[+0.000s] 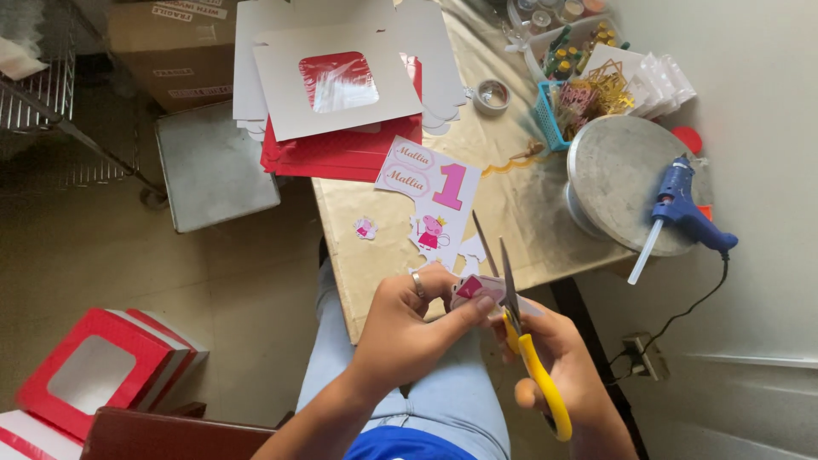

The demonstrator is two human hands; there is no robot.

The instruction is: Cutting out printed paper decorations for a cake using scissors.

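Observation:
My left hand (409,328), a ring on one finger, pinches a small printed paper cut-out (477,287) with pink on it. My right hand (567,358) grips yellow-handled scissors (521,328), whose blades point up and away, right against the cut-out's edge. Both hands are over my lap at the near edge of a small table (511,204) covered in gold cloth. On the table just beyond lie a printed sheet (430,183) with pink cartoon figures and a large pink numeral, a small loose pink cut-out (365,227) and a thin stick (486,232).
A blue glue gun (686,209) rests on a round metal turntable (622,179) at right, its cord trailing down. White and red windowed box blanks (336,85), a tape roll (492,95) and bins of decorations (579,85) sit further back. Red boxes (94,370) stand on the floor left.

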